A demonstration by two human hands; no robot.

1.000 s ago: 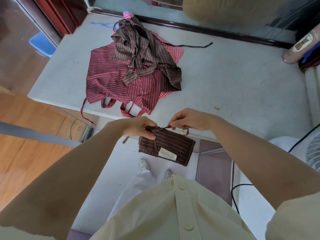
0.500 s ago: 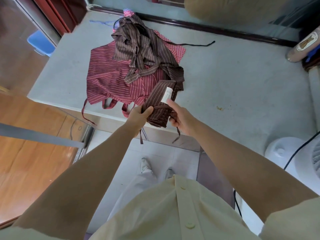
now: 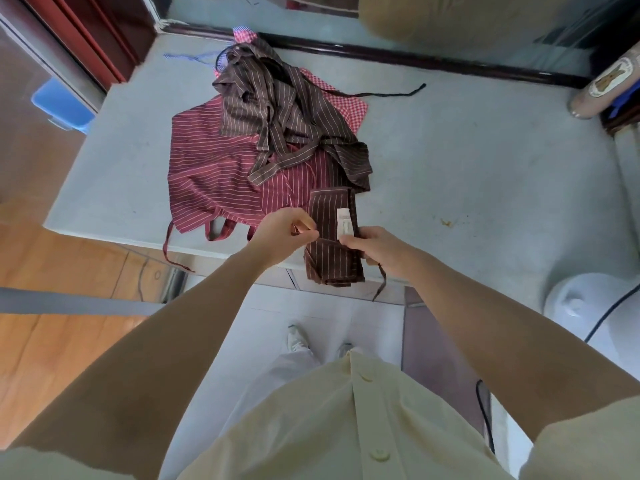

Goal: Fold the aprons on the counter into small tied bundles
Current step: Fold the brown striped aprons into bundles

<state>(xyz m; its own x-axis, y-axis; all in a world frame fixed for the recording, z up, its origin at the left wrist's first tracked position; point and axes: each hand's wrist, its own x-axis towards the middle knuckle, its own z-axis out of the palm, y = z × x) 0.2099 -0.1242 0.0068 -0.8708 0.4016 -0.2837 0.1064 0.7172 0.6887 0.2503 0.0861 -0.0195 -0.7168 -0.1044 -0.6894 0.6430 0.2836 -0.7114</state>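
Left hand (image 3: 282, 232) pinched tie strap (image 3: 325, 242) around folded brown striped apron bundle (image 3: 327, 216); right hand (image 3: 379, 247) gripped bundle's right side at counter (image 3: 485, 185) edge.

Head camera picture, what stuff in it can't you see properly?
All in the head view:
- White label on the folded brown striped apron bundle: print too small to read.
- Knot on the bundle: left hand and right hand cover its sides, so tied or not is unclear.
- Pink checked apron: mostly buried under the loose brown striped apron.
- Tan cylinder: cut off by the right edge.
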